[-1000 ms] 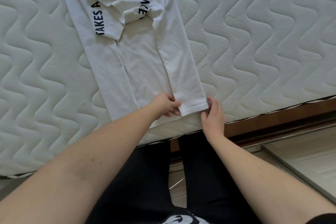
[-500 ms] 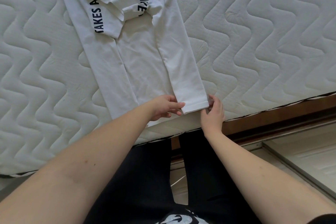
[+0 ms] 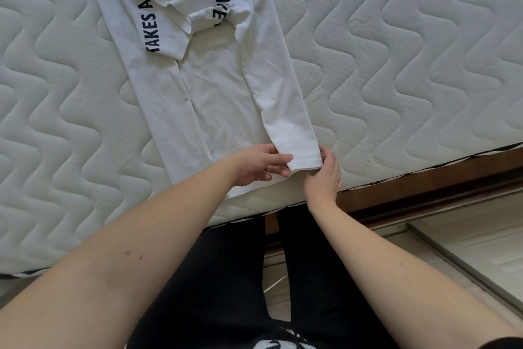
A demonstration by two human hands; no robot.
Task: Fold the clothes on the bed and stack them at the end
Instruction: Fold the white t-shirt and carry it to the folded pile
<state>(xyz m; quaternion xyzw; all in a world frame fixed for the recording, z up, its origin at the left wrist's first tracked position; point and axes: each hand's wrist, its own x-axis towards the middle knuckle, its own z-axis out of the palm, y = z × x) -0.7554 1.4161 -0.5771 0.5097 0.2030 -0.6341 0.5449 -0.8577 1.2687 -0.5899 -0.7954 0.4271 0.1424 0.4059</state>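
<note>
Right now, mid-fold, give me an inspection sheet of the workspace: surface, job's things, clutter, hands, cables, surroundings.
Surface: white quilted mattress, bare of bedding where it shows.
Job's things: one white lettered shirt lying flat, both sides folded inward, short sleeves lying on top; its hem end lies near the mattress edge. No folded stack in view.
Clutter: nothing seen.
Hands: left hand pinches the hem's left corner; right hand grips its right corner.
Cables: nothing seen.
Surroundings: wooden bed frame below the mattress edge, pale floor to the right, the person's dark trousers against the bed.
</note>
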